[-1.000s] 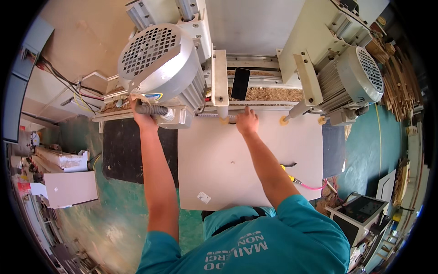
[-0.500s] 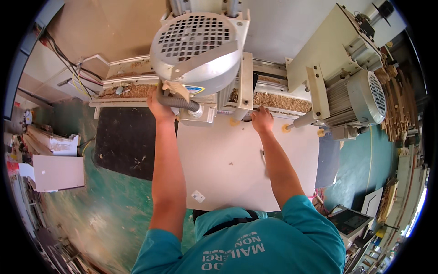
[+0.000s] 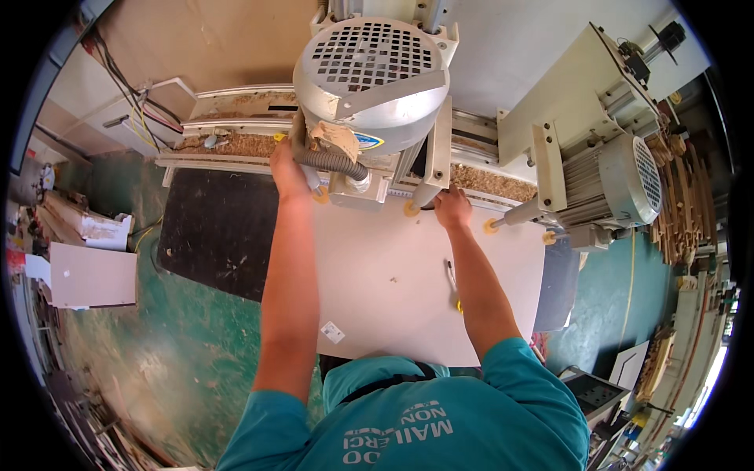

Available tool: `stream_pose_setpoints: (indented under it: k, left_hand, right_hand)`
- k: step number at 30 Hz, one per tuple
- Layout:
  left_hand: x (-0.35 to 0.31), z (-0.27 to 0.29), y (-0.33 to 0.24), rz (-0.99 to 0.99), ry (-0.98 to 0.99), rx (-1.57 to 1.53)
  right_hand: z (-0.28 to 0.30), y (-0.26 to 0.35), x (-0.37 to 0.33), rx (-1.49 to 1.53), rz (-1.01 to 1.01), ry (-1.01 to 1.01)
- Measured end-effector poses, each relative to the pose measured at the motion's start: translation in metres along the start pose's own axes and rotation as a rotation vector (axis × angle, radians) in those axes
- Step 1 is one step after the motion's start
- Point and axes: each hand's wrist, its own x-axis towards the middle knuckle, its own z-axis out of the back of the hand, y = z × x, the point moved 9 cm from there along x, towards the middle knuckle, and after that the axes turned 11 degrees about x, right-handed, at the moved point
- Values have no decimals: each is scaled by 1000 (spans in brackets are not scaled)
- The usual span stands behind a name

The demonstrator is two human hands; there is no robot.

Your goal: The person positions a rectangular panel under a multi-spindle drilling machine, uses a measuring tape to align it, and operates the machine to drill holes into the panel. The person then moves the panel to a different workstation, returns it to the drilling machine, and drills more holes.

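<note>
Over at the person's far left, a pale panel [image 3: 93, 275] stands beyond a stretch of scuffed green floor [image 3: 204, 353], and loose cables [image 3: 114, 74] run down by the wall above it. Next comes a dark sheet [image 3: 224, 231], lying alongside a rail [image 3: 243, 145] strewn with sawdust. The left hand [image 3: 288, 174] is up at that rail, just beside a grey ribbed conduit [image 3: 338, 163] that curves along the underside of a big silver motor [image 3: 373, 82] with a perforated cover. Its fingers are partly hidden there, so I can't tell how far they are closed or whether they have hold of anything. A wide, pale board [image 3: 393, 275] lies flat in front of the person, below the motor, its near edge close to their waist; a small white label [image 3: 333, 332] sits near its left corner. Right of the motor, a flat bracket [image 3: 438, 149] ends over a slanting post with a yellowish foot [image 3: 411, 208], set at the board's far edge. The right hand [image 3: 453, 209] is just right of that foot, its fingers bent over the same edge; I can't make out what, if anything, they grip. Beside the right forearm, a thin dark-tipped tool [image 3: 451, 275] rests on the board. Further right there's a second motor [image 3: 628, 180], lying sideways, then a stack of wood strips [image 3: 691, 188].
</note>
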Motion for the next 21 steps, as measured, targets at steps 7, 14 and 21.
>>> stream_pose_setpoints:
  k: [7,14,21]
  left_hand:
    - [-36,5,1,-46,-6,-82]
    - [-64,45,46,18,129,305]
    - [-232,80,114,-97,-12,761]
  right_hand:
    - [2,-8,-7,29,59,-47]
    - [-7,4,-54,-20,45,232]
    - [30,-15,-124,120,-90,428]
